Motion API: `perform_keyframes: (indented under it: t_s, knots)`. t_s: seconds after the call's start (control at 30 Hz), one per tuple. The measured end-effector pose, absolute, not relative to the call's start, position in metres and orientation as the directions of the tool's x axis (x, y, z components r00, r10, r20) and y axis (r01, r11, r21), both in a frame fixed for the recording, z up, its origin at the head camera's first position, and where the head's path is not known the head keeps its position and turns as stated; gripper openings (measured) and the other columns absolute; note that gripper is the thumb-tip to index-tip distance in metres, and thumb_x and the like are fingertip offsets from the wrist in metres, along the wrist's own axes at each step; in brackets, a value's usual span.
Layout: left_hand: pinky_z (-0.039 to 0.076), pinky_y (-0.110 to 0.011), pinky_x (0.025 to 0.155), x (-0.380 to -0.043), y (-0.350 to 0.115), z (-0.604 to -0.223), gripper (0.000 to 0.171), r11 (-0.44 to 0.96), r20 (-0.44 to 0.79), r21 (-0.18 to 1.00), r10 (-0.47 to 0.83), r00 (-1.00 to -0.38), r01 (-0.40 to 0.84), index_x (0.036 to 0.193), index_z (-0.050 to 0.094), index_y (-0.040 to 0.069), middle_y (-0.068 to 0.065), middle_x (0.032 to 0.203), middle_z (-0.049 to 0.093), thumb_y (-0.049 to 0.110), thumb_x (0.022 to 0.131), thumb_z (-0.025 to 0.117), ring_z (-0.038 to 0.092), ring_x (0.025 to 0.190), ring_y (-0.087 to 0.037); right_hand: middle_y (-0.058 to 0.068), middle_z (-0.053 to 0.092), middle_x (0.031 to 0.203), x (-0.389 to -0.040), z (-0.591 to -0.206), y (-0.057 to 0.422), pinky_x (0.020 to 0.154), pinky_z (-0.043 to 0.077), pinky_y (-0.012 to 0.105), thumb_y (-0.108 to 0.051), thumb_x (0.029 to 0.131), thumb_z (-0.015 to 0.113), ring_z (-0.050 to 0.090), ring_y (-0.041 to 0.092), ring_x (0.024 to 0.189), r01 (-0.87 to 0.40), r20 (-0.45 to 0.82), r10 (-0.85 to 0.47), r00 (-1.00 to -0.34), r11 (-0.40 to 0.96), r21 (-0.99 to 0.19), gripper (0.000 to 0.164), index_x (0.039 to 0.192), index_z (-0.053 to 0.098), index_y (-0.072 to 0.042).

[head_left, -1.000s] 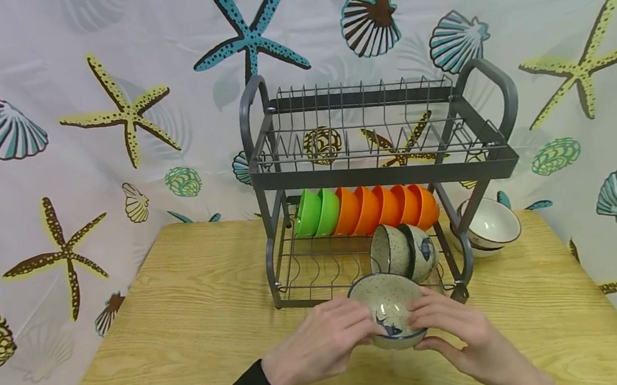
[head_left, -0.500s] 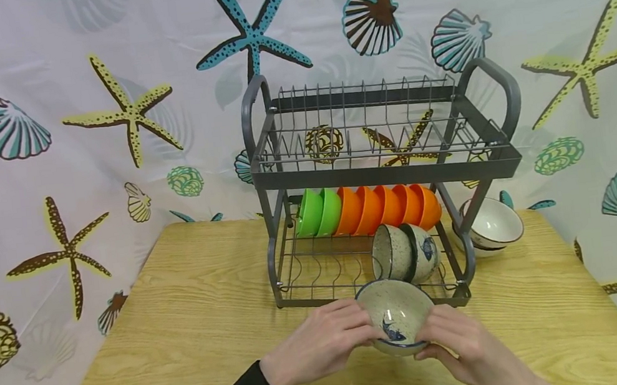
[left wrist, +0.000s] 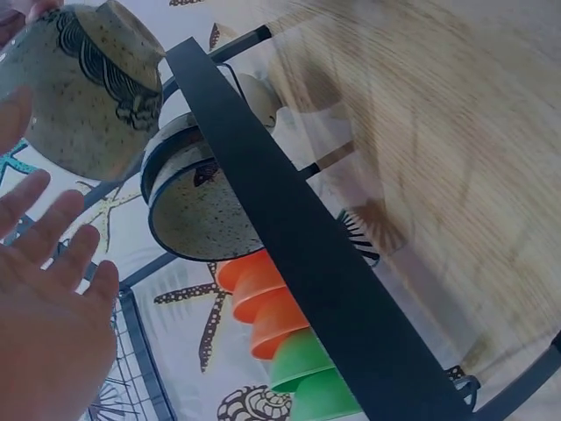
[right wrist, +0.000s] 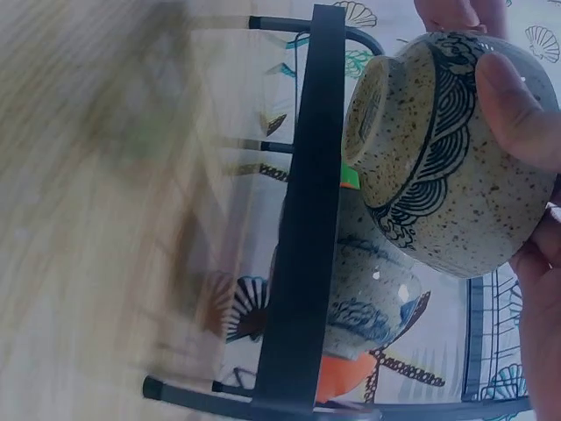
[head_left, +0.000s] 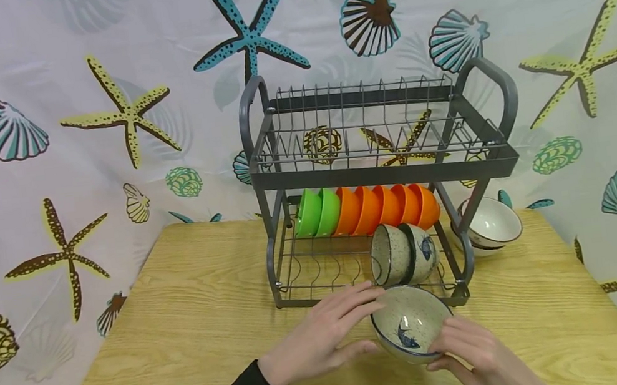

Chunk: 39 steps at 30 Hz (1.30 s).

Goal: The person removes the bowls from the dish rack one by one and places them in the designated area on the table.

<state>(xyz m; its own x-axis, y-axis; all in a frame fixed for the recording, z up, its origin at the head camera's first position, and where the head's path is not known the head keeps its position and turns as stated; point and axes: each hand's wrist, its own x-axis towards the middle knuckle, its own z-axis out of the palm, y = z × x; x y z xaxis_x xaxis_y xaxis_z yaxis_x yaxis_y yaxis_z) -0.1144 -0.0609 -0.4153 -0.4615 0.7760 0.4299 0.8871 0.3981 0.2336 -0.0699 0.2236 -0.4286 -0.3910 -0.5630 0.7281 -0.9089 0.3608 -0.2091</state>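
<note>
A speckled grey bowl [head_left: 406,315] with a blue rim and a blue fish inside is tilted in front of the dish rack, its hollow facing me. My right hand [head_left: 474,351] pinches its near right rim, thumb outside and fingers over the edge. The right wrist view shows a dark wave band round the outside of the bowl [right wrist: 478,193]. At the left of the bowl my left hand [head_left: 329,334] has its fingers extended and thumb spread, fingertips right at the rim. In the left wrist view the left hand [left wrist: 57,307] is flat, with nothing in its grasp.
A two-tier dark dish rack [head_left: 386,175] stands behind the hands. On its lower tier are green bowls [head_left: 316,213], several orange bowls [head_left: 384,209] and two speckled bowls [head_left: 394,255] on edge. White bowls [head_left: 492,223] sit right of the rack on the wooden table [head_left: 199,329].
The speckled bowl has moved to the right and slightly down with my right hand. My left hand has let go of its rim and straightened its fingers.
</note>
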Motion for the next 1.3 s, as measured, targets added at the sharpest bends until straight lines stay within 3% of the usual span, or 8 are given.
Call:
perform_keyframes:
  t_s: [0.17, 0.43, 0.6, 1.0, 1.17, 1.3]
  knots:
    - [0.032, -0.046, 0.125, -0.119, -0.064, -0.422, 0.064, 0.492, 0.381, 0.225, 0.750, -0.541, 0.841, 0.152, 0.041, 0.014, -0.005, 0.163, 0.037, 0.041, 0.098, 0.062, 0.031, 0.154, -0.026, -0.013, 0.064, 0.084, -0.063, -0.433, 0.233, 0.068, 0.043, 0.012, -0.034, 0.097, 0.063, 0.052, -0.001, 0.080, -0.894, 0.702, -0.565, -0.434, 0.369, -0.255, 0.019, 0.089, 0.068, -0.018]
    - [0.029, -0.049, 0.126, -0.126, -0.069, -0.430, 0.065, 0.546, 0.370, 0.248, 0.710, -0.599, 0.800, 0.151, 0.042, 0.010, -0.010, 0.162, 0.038, 0.039, 0.098, 0.063, 0.033, 0.152, -0.029, -0.019, 0.059, 0.082, -0.052, -0.435, 0.245, 0.065, 0.038, 0.004, -0.040, 0.098, 0.059, 0.047, -0.007, 0.076, -0.845, 0.641, -0.565, -0.520, 0.449, -0.290, 0.021, 0.087, 0.066, -0.024]
    - [0.021, -0.049, 0.128, -0.128, -0.071, -0.434, 0.067, 0.586, 0.306, 0.289, 0.693, -0.653, 0.757, 0.154, 0.036, 0.009, -0.009, 0.166, 0.029, 0.041, 0.099, 0.059, 0.028, 0.154, -0.030, -0.018, 0.059, 0.080, -0.048, -0.442, 0.255, 0.062, 0.036, 0.005, -0.040, 0.095, 0.063, 0.047, -0.006, 0.075, -0.841, 0.637, -0.562, -0.527, 0.452, -0.297, 0.019, 0.086, 0.065, -0.023]
    - [0.023, -0.055, 0.127, -0.132, -0.074, -0.442, 0.070, 0.599, 0.262, 0.328, 0.685, -0.680, 0.730, 0.155, 0.034, 0.006, -0.016, 0.167, 0.025, 0.040, 0.100, 0.059, 0.024, 0.155, -0.032, -0.015, 0.058, 0.075, -0.046, -0.461, 0.290, 0.056, 0.035, 0.008, -0.042, 0.094, 0.063, 0.047, -0.004, 0.071, -0.822, 0.644, -0.536, -0.545, 0.492, -0.286, 0.024, 0.083, 0.065, -0.021]
    - [0.021, -0.054, 0.128, -0.133, -0.076, -0.445, 0.069, 0.612, 0.235, 0.338, 0.681, -0.693, 0.715, 0.156, 0.033, 0.007, -0.014, 0.168, 0.022, 0.039, 0.101, 0.058, 0.023, 0.156, -0.032, -0.017, 0.062, 0.078, -0.045, -0.465, 0.303, 0.058, 0.038, 0.008, -0.039, 0.085, 0.075, 0.051, -0.005, 0.073, -0.781, 0.611, -0.522, -0.595, 0.556, -0.285, 0.017, 0.083, 0.066, -0.024]
    - [0.019, -0.053, 0.128, -0.133, -0.076, -0.447, 0.069, 0.617, 0.210, 0.349, 0.682, -0.701, 0.705, 0.157, 0.032, 0.008, -0.013, 0.168, 0.019, 0.040, 0.101, 0.057, 0.022, 0.156, -0.030, -0.018, 0.063, 0.079, -0.046, -0.467, 0.312, 0.061, 0.040, 0.006, -0.028, 0.073, 0.086, 0.053, -0.006, 0.074, -0.753, 0.591, -0.510, -0.625, 0.595, -0.283, 0.023, 0.084, 0.066, -0.024]
